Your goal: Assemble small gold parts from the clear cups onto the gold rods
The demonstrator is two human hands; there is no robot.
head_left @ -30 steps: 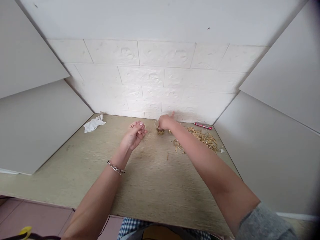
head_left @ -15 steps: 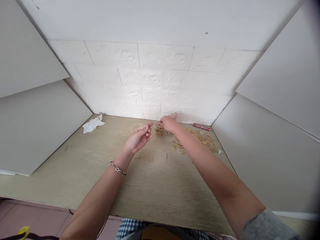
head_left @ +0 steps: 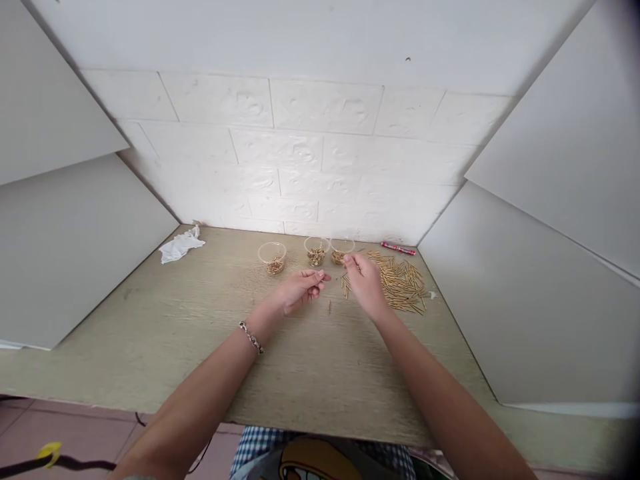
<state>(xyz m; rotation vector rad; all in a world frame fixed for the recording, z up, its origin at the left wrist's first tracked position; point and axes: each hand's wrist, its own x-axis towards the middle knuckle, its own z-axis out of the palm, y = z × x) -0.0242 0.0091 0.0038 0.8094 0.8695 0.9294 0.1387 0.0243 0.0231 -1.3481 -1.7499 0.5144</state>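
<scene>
Fingers of both the left hand (head_left: 300, 288) and right hand (head_left: 364, 283) look pinched together, contents too small to tell.

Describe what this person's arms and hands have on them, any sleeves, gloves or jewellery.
Both hands are bare, with no gloves. The left hand has a silvery chain bracelet at the wrist. The right hand and its forearm show no jewellery. No sleeves reach either forearm.

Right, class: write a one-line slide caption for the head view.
Two hands meet near brass pins, before three small cups.
</scene>
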